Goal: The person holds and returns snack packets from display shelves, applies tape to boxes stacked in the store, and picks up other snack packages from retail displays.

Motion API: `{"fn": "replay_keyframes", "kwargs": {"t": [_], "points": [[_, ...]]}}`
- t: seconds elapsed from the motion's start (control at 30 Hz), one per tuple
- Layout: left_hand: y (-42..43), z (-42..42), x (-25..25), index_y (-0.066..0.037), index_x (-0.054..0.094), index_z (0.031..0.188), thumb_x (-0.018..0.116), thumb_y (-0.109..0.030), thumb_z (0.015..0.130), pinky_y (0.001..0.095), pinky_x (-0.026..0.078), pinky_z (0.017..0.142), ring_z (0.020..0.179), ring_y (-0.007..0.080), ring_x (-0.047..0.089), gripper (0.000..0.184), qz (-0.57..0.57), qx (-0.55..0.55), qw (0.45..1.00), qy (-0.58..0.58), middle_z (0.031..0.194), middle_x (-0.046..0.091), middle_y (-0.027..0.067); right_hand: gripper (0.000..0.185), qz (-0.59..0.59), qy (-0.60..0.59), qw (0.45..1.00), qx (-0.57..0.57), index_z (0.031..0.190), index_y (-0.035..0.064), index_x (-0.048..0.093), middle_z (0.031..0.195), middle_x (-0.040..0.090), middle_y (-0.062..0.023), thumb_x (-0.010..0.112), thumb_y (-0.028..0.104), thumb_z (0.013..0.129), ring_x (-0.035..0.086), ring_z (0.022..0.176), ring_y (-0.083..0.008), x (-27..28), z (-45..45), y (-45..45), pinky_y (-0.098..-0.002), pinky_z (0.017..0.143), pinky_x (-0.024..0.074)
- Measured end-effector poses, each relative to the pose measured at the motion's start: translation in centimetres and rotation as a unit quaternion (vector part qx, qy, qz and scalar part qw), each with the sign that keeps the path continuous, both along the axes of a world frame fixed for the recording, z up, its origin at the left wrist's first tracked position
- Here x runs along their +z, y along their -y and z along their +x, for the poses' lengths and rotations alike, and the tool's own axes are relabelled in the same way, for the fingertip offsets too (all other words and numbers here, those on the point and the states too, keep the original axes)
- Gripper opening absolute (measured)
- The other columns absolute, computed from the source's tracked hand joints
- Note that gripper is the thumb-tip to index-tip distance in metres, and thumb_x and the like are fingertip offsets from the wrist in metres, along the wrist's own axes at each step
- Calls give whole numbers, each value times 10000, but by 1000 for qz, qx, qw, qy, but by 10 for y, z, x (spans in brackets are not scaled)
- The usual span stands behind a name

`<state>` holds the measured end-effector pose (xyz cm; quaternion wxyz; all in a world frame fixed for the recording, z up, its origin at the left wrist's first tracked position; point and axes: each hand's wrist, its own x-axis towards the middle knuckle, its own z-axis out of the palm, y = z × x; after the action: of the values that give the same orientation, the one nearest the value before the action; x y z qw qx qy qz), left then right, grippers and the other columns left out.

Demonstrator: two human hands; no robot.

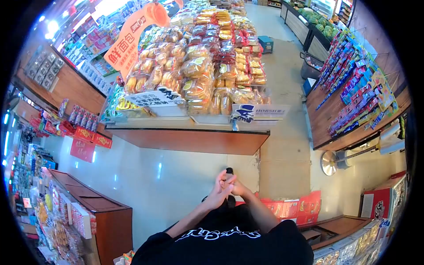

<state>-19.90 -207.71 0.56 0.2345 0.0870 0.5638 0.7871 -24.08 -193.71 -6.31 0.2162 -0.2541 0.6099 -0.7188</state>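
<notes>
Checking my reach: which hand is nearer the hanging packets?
Right: your right hand is on the side toward the hanging packets; your left hand, touching it, is farther away.

This is a food shop, as the broad display counter with a brown wooden front [190, 138] shows, heaped with breads and pastries in clear plastic bags [198, 70] beside an orange sign reading "fresh bread" in Chinese characters [128, 44]. On the right, brightly coloured small packets [360, 90] hang in rows against a brown wooden panel [316, 126]; striped green watermelons [327, 31] lie heaped at the far right.
</notes>
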Motion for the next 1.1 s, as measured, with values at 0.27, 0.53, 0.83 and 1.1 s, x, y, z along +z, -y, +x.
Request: {"fn": "replay_keyframes", "kwargs": {"t": [0.27, 0.53, 0.83, 1.1], "points": [[28, 45, 5, -43, -111, 1442, 542, -85, 938, 444, 232, 1108, 1402, 338, 231, 826, -21, 27, 998, -60, 1462, 202, 300, 238, -166, 234, 953, -97, 1064, 90, 563, 913, 511, 23, 601, 281, 927, 487, 854, -88, -44, 60, 62, -244, 700, 409], [136, 16, 18, -83, -199, 1429, 524, -62, 945, 425, 198, 1133, 1406, 314, 206, 870, -73, 143, 975, -151, 1498, 142, 315, 255, -110, 138, 983, 46, 1044, 73, 586, 833, 506, 32, 621, 287, 910, 482, 791, -79, -3, -15, 180, -240, 663, 402], [334, -4, 34, 43, -122, 1408, 576, -156, 938, 460, 284, 1090, 1353, 366, 336, 864, -131, 355, 911, -165, 1456, 226, 293, 344, -31, 168, 983, 64, 1029, -17, 630, 826, 587, -20, 684, 264, 839, 522, 718, -121, 86, -40, 407, -270, 607, 421], [465, -18, 48, 27, -149, 1428, 551, -124, 941, 434, 332, 1074, 1330, 370, 388, 866, -89, 438, 880, -162, 1459, 141, 285, 566, 31, -77, 996, 14, 1267, -31, 488, 1164, 547, -158, 703, 281, 846, 537, 1050, -257, 34, -50, 558, -373, 907, 455]]}}
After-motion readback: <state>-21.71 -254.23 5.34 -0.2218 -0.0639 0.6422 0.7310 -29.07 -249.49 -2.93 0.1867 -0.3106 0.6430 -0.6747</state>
